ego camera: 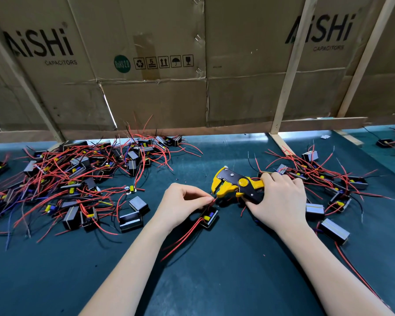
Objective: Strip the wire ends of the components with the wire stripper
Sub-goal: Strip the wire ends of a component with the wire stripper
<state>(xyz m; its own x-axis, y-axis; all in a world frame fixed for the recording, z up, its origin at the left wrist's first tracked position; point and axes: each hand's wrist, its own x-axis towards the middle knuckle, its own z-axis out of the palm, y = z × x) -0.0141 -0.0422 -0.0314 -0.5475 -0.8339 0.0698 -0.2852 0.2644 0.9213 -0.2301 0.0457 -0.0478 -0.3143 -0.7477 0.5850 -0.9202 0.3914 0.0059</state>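
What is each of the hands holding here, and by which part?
Left hand pinches a red wire near its end. Right hand grips the yellow-and-black wire stripper by its handles.

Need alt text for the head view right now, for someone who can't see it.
The left hand pinches a red wire at the mouth of a yellow wire stripper gripped by the right hand, with piles of wired components on either side.

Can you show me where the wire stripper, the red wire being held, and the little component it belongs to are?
wire stripper (pixel 235 184): head view, black body near the yellow pivot.
red wire (pixel 212 200): head view, end pinched by left fingertips.
component (pixel 209 217): head view, its open top.
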